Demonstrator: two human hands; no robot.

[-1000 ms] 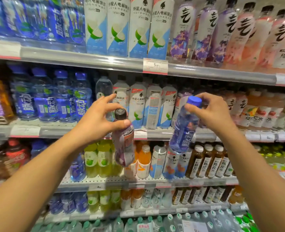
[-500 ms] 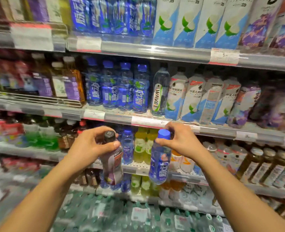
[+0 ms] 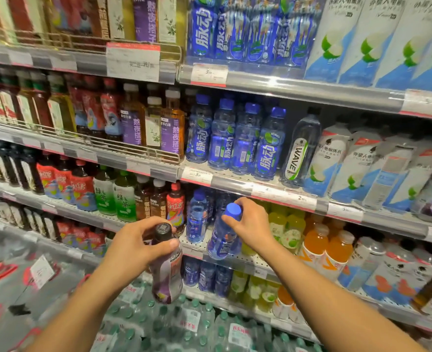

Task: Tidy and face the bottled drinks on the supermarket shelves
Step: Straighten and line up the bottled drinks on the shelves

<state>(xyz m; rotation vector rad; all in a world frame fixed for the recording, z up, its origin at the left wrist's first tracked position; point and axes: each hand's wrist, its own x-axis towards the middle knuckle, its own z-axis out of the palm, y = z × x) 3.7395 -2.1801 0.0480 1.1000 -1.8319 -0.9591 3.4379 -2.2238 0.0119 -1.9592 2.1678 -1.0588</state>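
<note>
Before shelves | left hand [image 3: 133, 246] grips 1 purple bottle [image 3: 166, 278] | right hand [image 3: 251, 224] grips 1 blue bottle [image 3: 222, 240]

Tilted blue bottle [image 3: 223, 240], purple bottle [image 3: 166, 278]

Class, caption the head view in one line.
Left hand holds purple bottle; right hand sets blue bottle on shelf.

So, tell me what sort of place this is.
Most likely a supermarket drinks aisle: tiered shelves packed with bottled drinks, price tags on the rails, and shrink-wrapped water packs stacked below.
</note>
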